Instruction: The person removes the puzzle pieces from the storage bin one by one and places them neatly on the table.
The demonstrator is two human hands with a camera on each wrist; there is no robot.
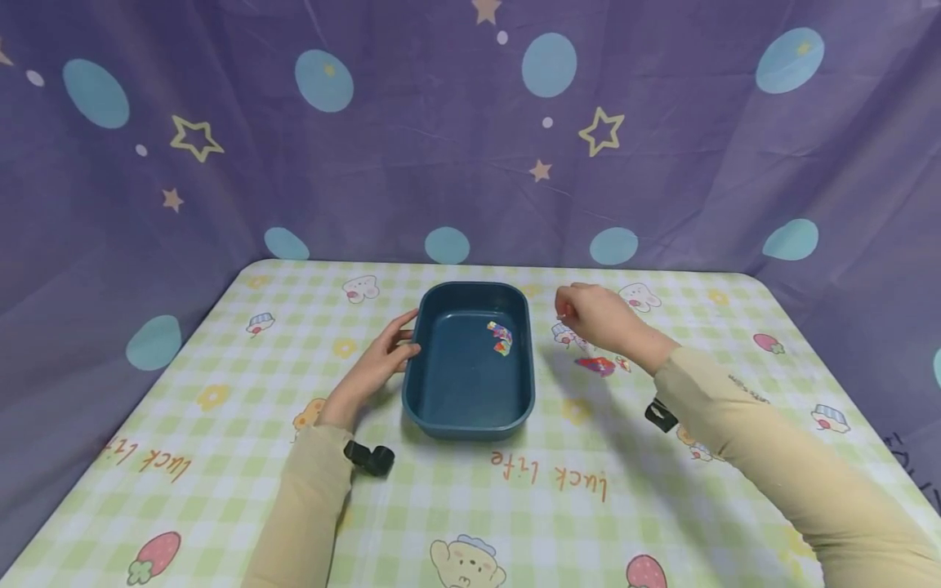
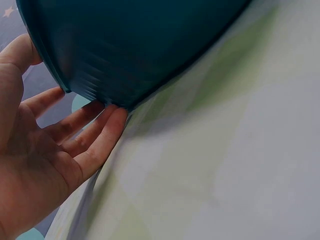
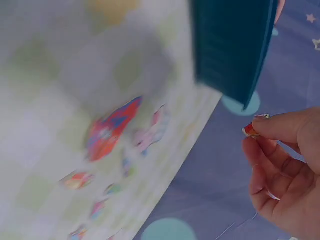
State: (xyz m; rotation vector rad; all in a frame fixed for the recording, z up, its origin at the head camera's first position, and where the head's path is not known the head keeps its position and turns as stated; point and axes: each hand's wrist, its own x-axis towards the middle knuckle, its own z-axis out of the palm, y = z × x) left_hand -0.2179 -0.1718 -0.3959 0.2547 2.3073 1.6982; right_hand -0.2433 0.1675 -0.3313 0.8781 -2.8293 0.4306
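Observation:
A dark teal rectangular tub (image 1: 468, 426) stands on the table, with a few small colourful cutout pieces (image 1: 501, 333) lying inside near its right wall. My left hand (image 1: 376, 359) holds the tub's left side. In the left wrist view, its thumb (image 2: 21, 52) lies at the rim and its fingertips meet the lower outer wall. To the right of the tub, my right hand (image 1: 599, 318) is raised above the tabletop. Between its thumb and forefinger it pinches a small red and yellow sticker-like piece (image 3: 251, 129).
Below the right hand lie several loose printed pieces, including a larger red and blue one (image 3: 112, 131) and a small red and yellow one (image 3: 77, 180). A checked cloth (image 1: 441, 498) with printed drawings covers the table. A purple curtain (image 1: 441, 147) hangs behind it.

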